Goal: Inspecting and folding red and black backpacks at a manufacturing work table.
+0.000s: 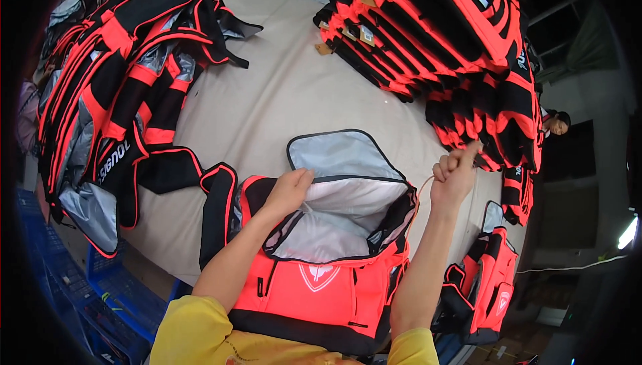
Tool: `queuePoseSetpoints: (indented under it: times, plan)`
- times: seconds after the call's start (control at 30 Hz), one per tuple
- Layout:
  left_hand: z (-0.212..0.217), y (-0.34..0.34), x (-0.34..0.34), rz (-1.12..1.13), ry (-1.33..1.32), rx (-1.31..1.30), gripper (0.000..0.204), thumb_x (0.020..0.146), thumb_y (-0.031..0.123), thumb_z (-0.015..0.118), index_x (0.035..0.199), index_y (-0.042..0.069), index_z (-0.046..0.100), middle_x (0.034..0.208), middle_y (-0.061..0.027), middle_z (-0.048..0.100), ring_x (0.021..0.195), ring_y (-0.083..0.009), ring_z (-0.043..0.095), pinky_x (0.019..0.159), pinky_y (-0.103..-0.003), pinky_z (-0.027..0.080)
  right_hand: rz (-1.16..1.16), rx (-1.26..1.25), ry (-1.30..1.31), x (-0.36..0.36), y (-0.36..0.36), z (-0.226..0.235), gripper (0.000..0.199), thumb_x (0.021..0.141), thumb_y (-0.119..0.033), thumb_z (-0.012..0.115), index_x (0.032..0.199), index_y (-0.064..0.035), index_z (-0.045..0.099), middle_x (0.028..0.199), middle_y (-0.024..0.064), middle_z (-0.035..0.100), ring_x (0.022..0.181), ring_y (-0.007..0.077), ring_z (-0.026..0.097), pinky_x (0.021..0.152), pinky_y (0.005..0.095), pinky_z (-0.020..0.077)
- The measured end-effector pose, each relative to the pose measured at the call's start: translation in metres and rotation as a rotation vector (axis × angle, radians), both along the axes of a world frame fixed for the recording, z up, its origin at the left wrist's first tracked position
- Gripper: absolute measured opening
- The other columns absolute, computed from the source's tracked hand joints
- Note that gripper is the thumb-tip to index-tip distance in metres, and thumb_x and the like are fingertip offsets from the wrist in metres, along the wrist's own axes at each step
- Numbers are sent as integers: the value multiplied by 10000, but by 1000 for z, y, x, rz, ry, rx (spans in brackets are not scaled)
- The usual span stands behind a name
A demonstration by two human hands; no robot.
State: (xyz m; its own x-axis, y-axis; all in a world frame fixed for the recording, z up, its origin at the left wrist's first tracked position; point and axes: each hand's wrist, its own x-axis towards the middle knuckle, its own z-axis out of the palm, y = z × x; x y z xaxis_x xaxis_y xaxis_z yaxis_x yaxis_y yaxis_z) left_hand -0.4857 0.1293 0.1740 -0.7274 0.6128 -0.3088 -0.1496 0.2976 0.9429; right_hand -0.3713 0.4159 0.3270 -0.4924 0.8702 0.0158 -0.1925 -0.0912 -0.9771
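In front of me a red and black backpack [304, 298] lies with its top open and its silver-grey lining [328, 231] showing. A grey-lined lid flap [344, 153] is folded back beyond the opening. My left hand [291, 191] is closed on the left rim of the opening. Raised to the right of the bag, my right hand [455, 171] has curled fingers, with the index finger pointing up and away. A thin pale cord [425, 183] runs from its fingers down towards the bag's right side.
Loose red, black and silver bag pieces [127, 77] are heaped at left. A tall stack of red and black bags [428, 30] stands back right. Another bag [491, 285] is at right, blue plastic crates [120, 298] lower left. A person [556, 123] is in the right background.
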Motion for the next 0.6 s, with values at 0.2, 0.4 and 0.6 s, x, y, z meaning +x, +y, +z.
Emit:
queuePoseSetpoints:
  times: [0.2,0.4,0.6]
  plan:
    - [8,0,-3,-27,-47,37,448,1078,332,520,912,-72,619,750,-164,610,726,-199,551,725,-403,476,408,752,-762,-6,-98,-65,529,911,-206,823,1373,-32,633,1051,46,672,880,149,634,783,312,500]
    - [9,0,-2,-16,-27,63,450,1086,328,513,901,-71,612,731,-157,597,706,-189,530,708,-404,468,363,1092,-755,17,-156,-95,297,952,-201,737,1183,-32,658,1055,149,674,933,359,638,785,476,509]
    - [6,-2,-2,-23,-38,57,460,1089,341,518,891,-67,599,713,-167,576,684,-194,512,688,-417,461,369,1334,-747,9,-160,-81,234,883,-164,778,1075,-50,711,980,104,657,897,321,614,760,442,498]
